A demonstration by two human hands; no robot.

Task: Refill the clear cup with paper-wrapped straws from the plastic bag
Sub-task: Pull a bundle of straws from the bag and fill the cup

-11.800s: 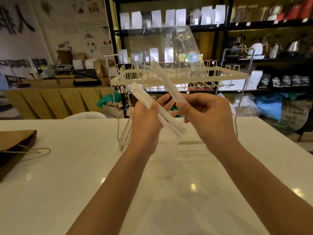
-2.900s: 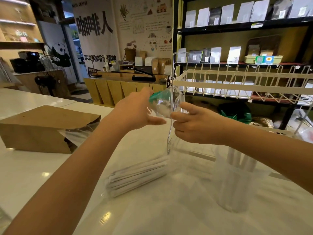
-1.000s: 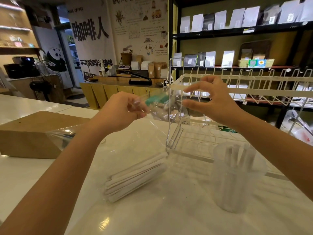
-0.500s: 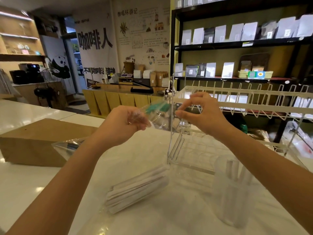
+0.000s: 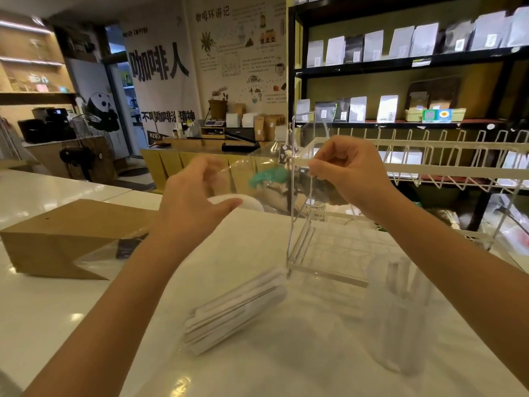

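My left hand (image 5: 194,207), blurred, and my right hand (image 5: 350,170) are raised over the white counter, and each pinches one side of the top edge of the clear plastic bag (image 5: 257,179). The bag hangs down from them to the counter. Its lower end holds a bundle of paper-wrapped straws (image 5: 237,310) lying flat, below and between my hands. The clear cup (image 5: 400,319) stands upright to the right of the bundle, under my right forearm, with several wrapped straws in it.
A brown paper bag (image 5: 65,236) lies on its side at the left of the counter (image 5: 43,325). A white wire rack (image 5: 429,159) on a metal frame stands right behind the bag and cup. Shelves of pouches fill the back wall.
My hands have drawn apart, the left going left and the right going right, and the top of the bag is stretched wider between them. Bundle and cup have stayed put.
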